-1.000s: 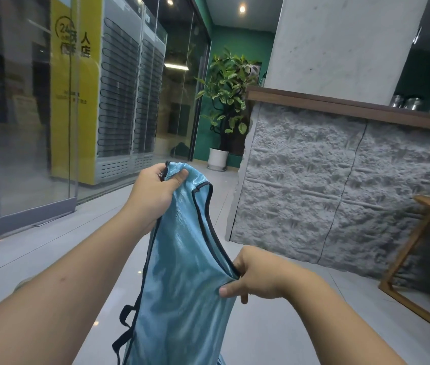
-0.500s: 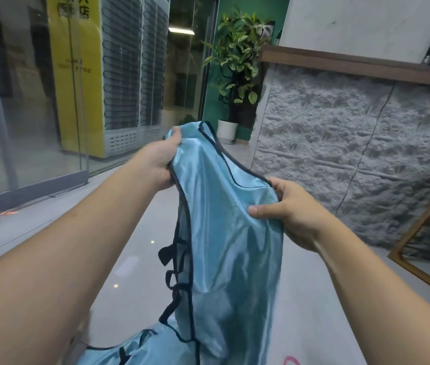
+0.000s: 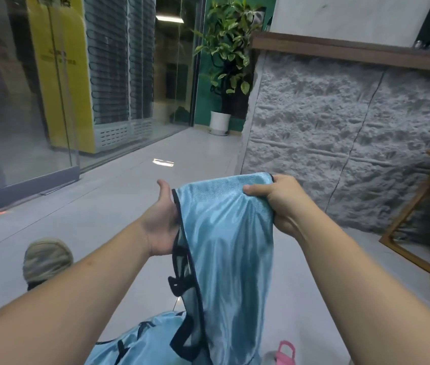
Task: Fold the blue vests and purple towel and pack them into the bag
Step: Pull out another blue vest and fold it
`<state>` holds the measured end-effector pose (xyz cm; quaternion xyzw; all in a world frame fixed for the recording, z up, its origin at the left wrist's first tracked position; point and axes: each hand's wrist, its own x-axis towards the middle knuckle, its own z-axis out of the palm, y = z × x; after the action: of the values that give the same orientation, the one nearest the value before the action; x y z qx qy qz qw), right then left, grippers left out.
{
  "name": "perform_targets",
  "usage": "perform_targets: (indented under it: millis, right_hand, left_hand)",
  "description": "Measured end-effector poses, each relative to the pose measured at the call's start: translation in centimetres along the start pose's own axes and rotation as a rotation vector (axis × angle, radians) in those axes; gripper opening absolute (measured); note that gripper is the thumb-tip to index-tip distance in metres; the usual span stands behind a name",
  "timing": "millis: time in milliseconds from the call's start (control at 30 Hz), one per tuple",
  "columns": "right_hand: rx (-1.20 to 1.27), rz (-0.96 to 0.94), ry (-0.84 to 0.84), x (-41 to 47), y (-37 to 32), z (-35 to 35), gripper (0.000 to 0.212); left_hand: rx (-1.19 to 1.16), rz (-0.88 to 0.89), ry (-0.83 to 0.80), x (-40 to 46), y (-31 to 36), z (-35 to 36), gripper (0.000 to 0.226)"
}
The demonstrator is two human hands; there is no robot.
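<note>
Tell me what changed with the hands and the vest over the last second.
The left hand let go of the blue vest: it was gripping the top edge, and now lies open, palm against the vest's dark-trimmed side. The right hand moved up from the vest's side to its top corner and grips it there. The vest hangs from the right hand, as before; another blue vest lies below.
</note>
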<state>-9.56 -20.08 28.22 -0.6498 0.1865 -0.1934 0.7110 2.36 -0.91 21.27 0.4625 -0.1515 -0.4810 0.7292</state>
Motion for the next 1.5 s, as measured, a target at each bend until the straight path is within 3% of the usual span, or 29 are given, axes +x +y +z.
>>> perform_targets:
  millis: [100,200,367,500,633,667,800,933,1067,1200,1267,1333,1433,1500]
  right_hand:
    - [0.071,0.021,0.059,0.3,-0.4,-0.8,0.031]
    - [0.182,0.022,0.128,0.7,-0.5,-1.0,0.043]
    - [0.323,0.03,0.174,1.3,0.0,-1.6,0.033]
    - [0.466,0.075,0.005,1.8,2.3,-2.6,0.073]
    - [0.248,0.144,-0.275,1.3,5.0,-3.7,0.122]
    - [0.214,0.148,-0.319,1.3,5.4,-4.0,0.123]
    - [0.106,0.111,-0.415,0.6,4.6,-4.2,0.108]
    - [0.122,0.069,-0.389,0.0,3.7,-3.1,0.063]
    - [-0.004,0.064,-0.272,-0.8,2.5,-1.9,0.026]
    - [0.011,0.047,-0.172,-0.9,1.6,-1.7,0.02]
    - [0.051,0.034,-0.123,-0.7,1.3,-1.6,0.019]
    - [0.089,0.021,-0.089,-0.6,1.1,-1.6,0.02]
    - [0.141,0.011,-0.109,-0.7,0.5,-1.5,0.025]
    - [0.115,0.0,-0.161,-1.0,-0.1,-1.6,0.031]
  left_hand:
    - [0.07,0.06,-0.132,-0.6,0.4,-0.5,0.11]
    - [0.265,0.084,-0.26,-0.4,0.8,-0.7,0.074]
    - [0.347,0.092,0.022,-0.3,1.8,0.0,0.047]
    - [0.293,0.131,0.152,-0.3,1.9,0.4,0.032]
    - [0.175,0.132,0.164,0.0,1.7,0.7,0.031]
    - [0.157,0.115,0.169,-0.1,1.8,0.8,0.033]
    - [0.216,0.022,0.296,-0.1,2.6,0.2,0.034]
    - [0.459,-0.09,0.436,-0.3,3.6,-0.1,0.021]
    - [0.427,-0.167,0.409,-1.1,4.3,0.0,0.028]
    - [0.136,-0.129,0.381,-1.6,5.0,-0.8,0.061]
    - [0.05,-0.015,0.33,-1.7,5.3,-0.4,0.057]
    - [0.124,0.12,0.266,-1.9,5.2,0.2,0.054]
    - [0.357,0.24,0.144,-2.2,5.4,1.2,0.085]
    - [0.563,0.262,0.145,-2.2,5.6,1.8,0.098]
